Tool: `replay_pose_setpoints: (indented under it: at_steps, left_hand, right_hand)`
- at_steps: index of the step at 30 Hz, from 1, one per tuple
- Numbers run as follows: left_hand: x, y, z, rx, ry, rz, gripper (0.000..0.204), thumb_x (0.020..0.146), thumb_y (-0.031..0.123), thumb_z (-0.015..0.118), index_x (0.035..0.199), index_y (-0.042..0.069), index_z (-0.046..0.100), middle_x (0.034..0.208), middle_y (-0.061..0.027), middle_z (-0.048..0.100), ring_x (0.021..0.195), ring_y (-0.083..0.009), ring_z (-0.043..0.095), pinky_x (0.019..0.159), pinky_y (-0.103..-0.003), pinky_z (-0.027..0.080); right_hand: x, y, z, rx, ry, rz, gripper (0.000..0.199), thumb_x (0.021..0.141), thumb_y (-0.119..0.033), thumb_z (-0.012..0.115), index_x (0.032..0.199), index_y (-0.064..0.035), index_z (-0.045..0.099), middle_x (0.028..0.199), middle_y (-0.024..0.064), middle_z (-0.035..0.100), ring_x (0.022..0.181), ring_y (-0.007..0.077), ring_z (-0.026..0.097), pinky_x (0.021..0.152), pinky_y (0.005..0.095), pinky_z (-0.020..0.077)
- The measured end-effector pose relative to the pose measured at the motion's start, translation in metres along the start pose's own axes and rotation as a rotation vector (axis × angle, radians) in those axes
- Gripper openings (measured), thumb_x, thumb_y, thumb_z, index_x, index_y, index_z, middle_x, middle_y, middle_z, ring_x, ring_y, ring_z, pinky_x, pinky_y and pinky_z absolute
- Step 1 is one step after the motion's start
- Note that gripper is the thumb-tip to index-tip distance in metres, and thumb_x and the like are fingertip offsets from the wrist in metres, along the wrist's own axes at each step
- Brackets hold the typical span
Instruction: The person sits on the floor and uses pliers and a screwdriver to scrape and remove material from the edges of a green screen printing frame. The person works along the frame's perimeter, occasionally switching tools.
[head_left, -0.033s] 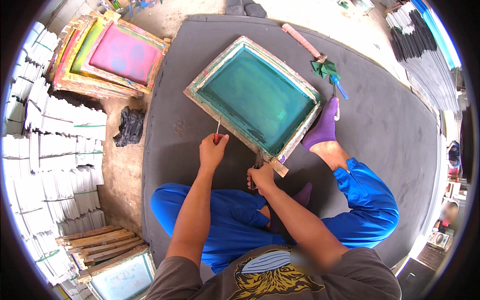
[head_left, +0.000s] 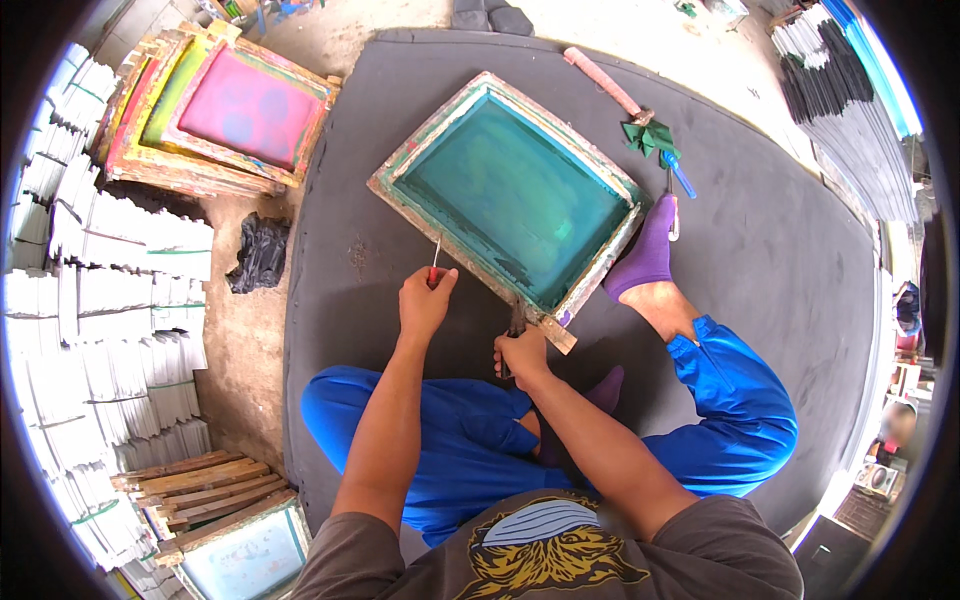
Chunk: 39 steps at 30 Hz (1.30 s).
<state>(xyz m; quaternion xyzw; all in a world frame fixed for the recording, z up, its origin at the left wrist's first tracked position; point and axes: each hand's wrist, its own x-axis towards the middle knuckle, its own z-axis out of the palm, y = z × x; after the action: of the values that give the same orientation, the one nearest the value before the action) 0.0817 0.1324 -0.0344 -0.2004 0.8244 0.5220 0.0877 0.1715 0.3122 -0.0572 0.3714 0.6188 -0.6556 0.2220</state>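
Nothing moved since earlier frame; left hand [head_left: 425, 300] still grips red-handled thin tool [head_left: 434, 262] at near edge of teal screen frame [head_left: 512, 190]; right hand [head_left: 522, 352] closed on dark tool [head_left: 516, 322] at frame corner; frame flat on grey mat [head_left: 780, 240], purple-socked foot [head_left: 648, 252] bracing far side; edge work looks midway, how much remains unclear.
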Motion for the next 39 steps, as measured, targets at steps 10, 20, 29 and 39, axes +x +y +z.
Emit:
replay_pose_setpoints:
  at_steps: [10,20,29,39]
  left_hand:
    - [-0.009,0.014,-0.004,-0.185,-0.332,-0.184,0.043,0.096,0.041,0.072,0.094,-0.002,0.073,0.072,-0.0045,0.067,0.045,-0.0102,0.049,0.042,-0.027,0.038]
    - [0.018,-0.014,-0.046,-0.405,-0.265,-0.404,0.03,0.094,0.031,0.077,0.088,0.003,0.07,0.069,-0.003,0.064,0.042,-0.0102,0.047,0.038,-0.028,0.033]
    - [0.033,-0.013,-0.063,-0.458,0.393,-0.256,0.032,0.091,0.025,0.08,0.104,-0.004,0.072,0.08,-0.007,0.071,0.047,-0.0117,0.052,0.041,-0.027,0.041]
    - [0.02,-0.007,-0.033,-0.185,0.018,-0.197,0.028,0.095,0.028,0.073,0.091,0.0,0.072,0.075,-0.0084,0.07,0.051,-0.0129,0.058,0.046,-0.029,0.046]
  right_hand:
    - [0.01,0.018,0.016,-0.495,0.052,-0.417,0.017,0.083,-0.009,0.071,0.092,0.0028,0.063,0.068,0.0111,0.067,0.053,0.0184,0.067,0.05,0.0339,0.0538]
    - [0.0,-0.042,0.075,-0.359,-0.55,-0.054,0.028,0.098,-0.027,0.067,0.102,0.0005,0.063,0.075,0.01,0.069,0.061,0.0198,0.068,0.055,0.0344,0.0542]
    - [0.007,-0.049,0.072,-0.262,-0.609,0.121,0.053,0.104,-0.054,0.057,0.119,-0.0031,0.063,0.106,0.0189,0.063,0.093,0.03,0.067,0.076,0.0447,0.0589]
    - [-0.01,-0.04,-0.047,-0.211,-0.404,0.248,0.047,0.107,-0.051,0.052,0.119,-0.0065,0.06,0.105,0.018,0.073,0.093,0.0308,0.072,0.078,0.0508,0.0597]
